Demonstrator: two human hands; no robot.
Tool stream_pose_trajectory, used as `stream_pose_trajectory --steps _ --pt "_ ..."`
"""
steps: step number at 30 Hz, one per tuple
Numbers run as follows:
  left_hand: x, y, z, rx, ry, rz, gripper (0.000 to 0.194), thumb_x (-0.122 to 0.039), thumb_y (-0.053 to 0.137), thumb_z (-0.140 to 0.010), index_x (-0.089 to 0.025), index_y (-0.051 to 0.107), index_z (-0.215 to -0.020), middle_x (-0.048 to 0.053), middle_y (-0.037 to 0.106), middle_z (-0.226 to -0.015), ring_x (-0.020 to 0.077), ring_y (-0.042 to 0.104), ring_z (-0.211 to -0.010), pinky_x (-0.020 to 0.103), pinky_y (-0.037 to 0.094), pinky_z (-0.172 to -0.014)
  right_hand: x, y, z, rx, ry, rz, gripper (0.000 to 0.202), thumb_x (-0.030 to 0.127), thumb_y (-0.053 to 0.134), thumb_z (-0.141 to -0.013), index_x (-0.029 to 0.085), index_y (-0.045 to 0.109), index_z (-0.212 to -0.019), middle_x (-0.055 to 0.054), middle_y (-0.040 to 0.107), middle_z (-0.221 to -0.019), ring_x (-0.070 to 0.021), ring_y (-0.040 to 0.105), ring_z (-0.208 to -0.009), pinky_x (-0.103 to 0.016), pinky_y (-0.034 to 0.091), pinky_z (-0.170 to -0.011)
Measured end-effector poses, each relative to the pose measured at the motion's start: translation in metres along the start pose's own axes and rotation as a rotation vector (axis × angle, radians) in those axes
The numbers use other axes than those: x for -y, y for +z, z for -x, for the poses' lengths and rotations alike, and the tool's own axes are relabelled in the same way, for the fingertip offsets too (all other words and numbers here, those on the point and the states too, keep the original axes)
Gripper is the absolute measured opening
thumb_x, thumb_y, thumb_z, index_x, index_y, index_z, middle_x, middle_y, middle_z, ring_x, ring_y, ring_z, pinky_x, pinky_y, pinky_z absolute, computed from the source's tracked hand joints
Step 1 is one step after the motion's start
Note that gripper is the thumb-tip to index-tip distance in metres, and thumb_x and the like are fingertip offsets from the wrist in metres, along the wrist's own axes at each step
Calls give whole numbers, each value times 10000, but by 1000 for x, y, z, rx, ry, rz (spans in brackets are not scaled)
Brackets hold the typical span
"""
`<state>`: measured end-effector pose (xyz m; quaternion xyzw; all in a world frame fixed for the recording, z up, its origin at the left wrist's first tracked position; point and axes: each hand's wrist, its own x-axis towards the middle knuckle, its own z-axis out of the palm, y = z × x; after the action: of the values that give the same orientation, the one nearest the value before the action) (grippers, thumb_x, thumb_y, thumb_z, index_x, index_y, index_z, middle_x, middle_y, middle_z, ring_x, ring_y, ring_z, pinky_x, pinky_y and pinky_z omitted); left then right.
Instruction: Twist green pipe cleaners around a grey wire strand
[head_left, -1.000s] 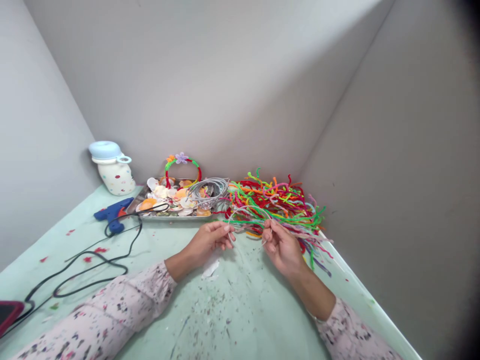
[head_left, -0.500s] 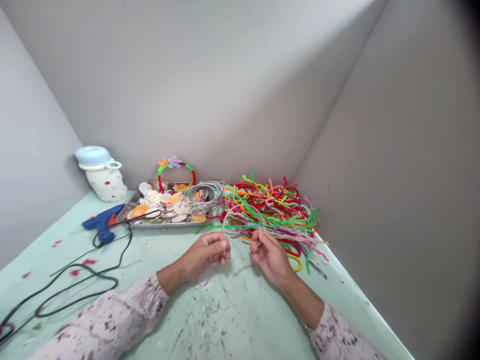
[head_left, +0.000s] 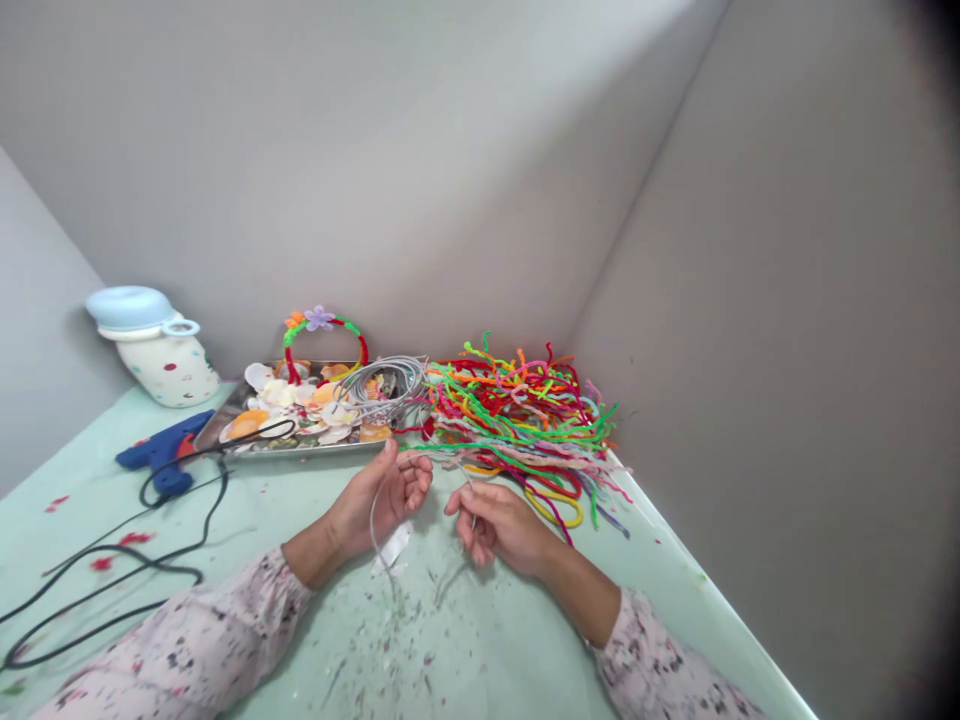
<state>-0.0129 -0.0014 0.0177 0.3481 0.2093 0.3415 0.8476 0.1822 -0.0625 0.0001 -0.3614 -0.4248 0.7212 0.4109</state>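
Observation:
A thin grey wire (head_left: pixel 373 528) is bent into an open arc between my hands. My right hand (head_left: pixel 501 525) pinches one side of it between thumb and fingers. The other side runs across the palm of my left hand (head_left: pixel 384 500), and its free end hangs below. My left thumb is raised away from the loosely curled fingers, which do not grip the wire. Just behind my hands lies a heap of coloured pipe cleaners (head_left: pixel 517 410). A coil of similar grey wire (head_left: pixel 386 388) rests on the right part of a metal tray (head_left: pixel 315 455).
Shells (head_left: pixel 289 405) fill the tray, with a pipe-cleaner ring (head_left: pixel 365 345) bearing flowers standing at its back. At left are a blue glue gun (head_left: pixel 166 455), its black cable (head_left: pixel 112 548) and a white jar (head_left: pixel 169 365) with a blue lid. A white scrap (head_left: pixel 396 548) lies near my left hand.
My left thumb and fingers have parted from the wire, and that hand has turned palm up. The wire loop has tipped down toward me, still in my right hand. The view has shifted right.

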Motion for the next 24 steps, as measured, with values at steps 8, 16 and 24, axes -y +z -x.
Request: stream_pose_trajectory --steps 8,16,24 --pt "2 -2 -1 -82 23 -50 196 -299 635 -812 -108 663 -846 16 565 -684 40 458 -497 147 378 -472 0 0 2 24 21 63 351 478 573 -839 135 578 -914 22 619 -576 -58 520 -358 -134 324 -325" --pt "0 0 -2 -94 5 5 156 -255 616 -827 -104 652 -823 20 567 -658 58 489 -507 154 413 -478 1 5 5 4 -26 160 307 409 648 -799 151 560 -941 13 632 -690 -64 574 -474 -160 413 -440" --pt "2 0 -1 -108 28 7 128 -208 593 -840 -93 647 -822 29 585 -690 55 507 -521 153 431 -490 2 10 6 5 -11 230 361 467 654 -772 152 559 -922 34 601 -636 -57 539 -430 -166 378 -415"
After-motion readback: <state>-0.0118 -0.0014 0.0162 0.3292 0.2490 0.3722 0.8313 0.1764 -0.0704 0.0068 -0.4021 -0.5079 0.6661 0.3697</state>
